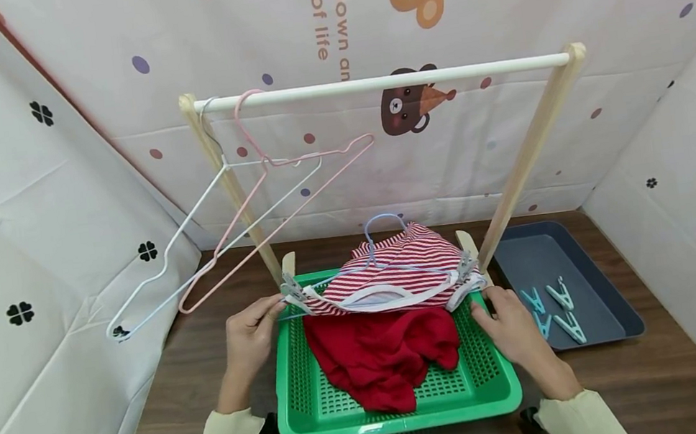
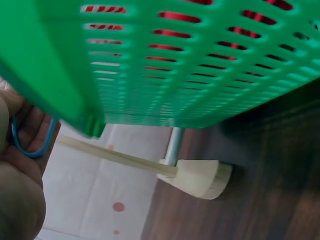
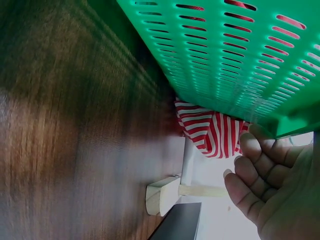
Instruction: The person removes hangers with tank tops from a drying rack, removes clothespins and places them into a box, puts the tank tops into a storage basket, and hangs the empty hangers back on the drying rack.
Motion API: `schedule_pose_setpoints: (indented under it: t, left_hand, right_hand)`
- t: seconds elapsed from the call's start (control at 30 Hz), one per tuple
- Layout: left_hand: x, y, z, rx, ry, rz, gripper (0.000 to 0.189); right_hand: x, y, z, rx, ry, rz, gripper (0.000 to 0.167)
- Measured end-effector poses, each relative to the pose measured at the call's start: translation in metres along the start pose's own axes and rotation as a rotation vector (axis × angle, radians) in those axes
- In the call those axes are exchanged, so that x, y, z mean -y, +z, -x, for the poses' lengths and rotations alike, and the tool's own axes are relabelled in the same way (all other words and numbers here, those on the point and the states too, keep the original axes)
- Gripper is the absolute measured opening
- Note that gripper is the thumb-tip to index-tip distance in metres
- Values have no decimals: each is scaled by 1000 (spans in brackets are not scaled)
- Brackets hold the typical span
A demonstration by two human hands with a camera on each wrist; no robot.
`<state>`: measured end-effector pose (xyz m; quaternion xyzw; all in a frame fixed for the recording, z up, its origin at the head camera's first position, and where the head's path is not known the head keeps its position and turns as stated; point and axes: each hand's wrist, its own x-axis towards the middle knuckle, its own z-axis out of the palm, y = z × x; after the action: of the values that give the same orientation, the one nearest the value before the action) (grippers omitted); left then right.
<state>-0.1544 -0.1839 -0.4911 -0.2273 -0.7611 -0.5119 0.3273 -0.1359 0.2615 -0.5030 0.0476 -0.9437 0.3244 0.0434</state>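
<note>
A red-and-white striped garment [image 1: 400, 268] with white trim lies on a light blue hanger [image 1: 368, 232] across the back of the green basket [image 1: 348, 430]. Grey clothespins [image 1: 466, 267] pinch the garment at both sides. My left hand [image 1: 251, 334] pinches the hanger's left end, whose blue loop [image 2: 32, 152] shows between the fingers in the left wrist view. At the basket's back right rim is my right hand [image 1: 511, 320], its fingers loosely bent and the fingertips close to the striped cloth [image 3: 212, 131]. The right thumb is hidden in the right wrist view.
Red cloth [image 1: 385, 357] lies in the basket. Behind stands a wooden rack with a white bar [image 1: 384, 82], where a pink hanger [image 1: 243, 208] and a white hanger [image 1: 167, 257] hang at left. On the right, a dark tray [image 1: 597, 280] holds several blue and pale green clothespins [image 1: 569, 327].
</note>
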Motion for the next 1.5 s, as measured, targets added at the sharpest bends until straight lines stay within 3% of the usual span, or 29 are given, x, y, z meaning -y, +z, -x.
schedule_pose_setpoints:
  t: [0.47,0.67,0.9,1.0,1.1,1.27,1.33,1.5]
  left_hand:
    - [11,16,10,-22,-52,-3,20]
    - [8,15,12,3,-52,66,20]
    - [6,12,12,39,-44,77,20]
    - [7,12,13,45,-30,69,21]
    - [8,12,14,48,-22,67,21]
    - [6,12,14,42,-24,66,22]
    - [6,11,14,41,-23,64,22]
    - [3,11,14,49,-16,57,22]
  right_hand:
    - [2,0,1,-17,7,-17,22]
    - [4,-1,3,-18,21,-1,25]
    - [7,-6,3,-8,0,19,31]
    - [7,-11,1,-48,-18,28,29]
    - [8,-19,-1,-140,-37,37,28]
    - [15,-37,-6,-281,-93,-54,28]
    - [18,-42,-8,-273,-122,-113,31]
    - [25,-47,-13,-131,-164,-203,48]
